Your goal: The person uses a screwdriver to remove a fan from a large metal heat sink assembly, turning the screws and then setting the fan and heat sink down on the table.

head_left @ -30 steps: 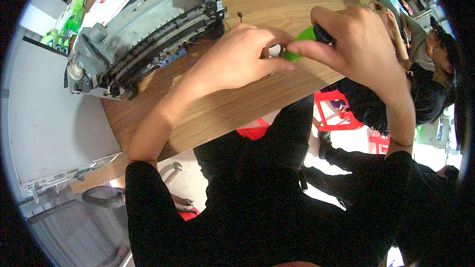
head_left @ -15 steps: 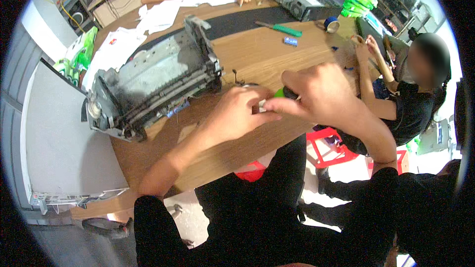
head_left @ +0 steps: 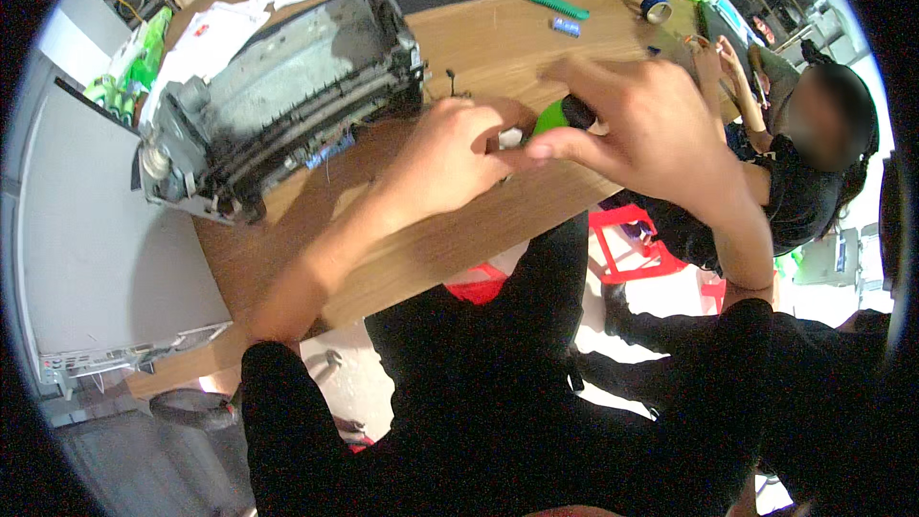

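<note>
My right hand (head_left: 641, 120) is closed round a green-and-black screwdriver handle (head_left: 553, 119), its thumb along the near side and one finger lifted. No shaft shows. Against the handle's end my left hand (head_left: 459, 148) pinches a small whitish piece (head_left: 508, 138), mostly covered by the fingers. Both hands meet above the wooden table. To their left sits a stripped grey-and-black machine frame (head_left: 287, 86), perhaps from a printer, with rollers and a blue part (head_left: 330, 149) along its near side. Neither hand touches it.
Beyond my hands lie a green-handled tool (head_left: 559, 6), a small blue box (head_left: 566, 27) and a roll of blue tape (head_left: 656, 8). White papers (head_left: 206, 38) cover the far left. At the right a co-worker's hands (head_left: 718, 57) work at the table edge. A red stool (head_left: 632, 244) stands below.
The view has tipped down, so table things sit higher in the picture. My two hands stay together, and more of the green handle shows. The right index finger has lifted a little.
</note>
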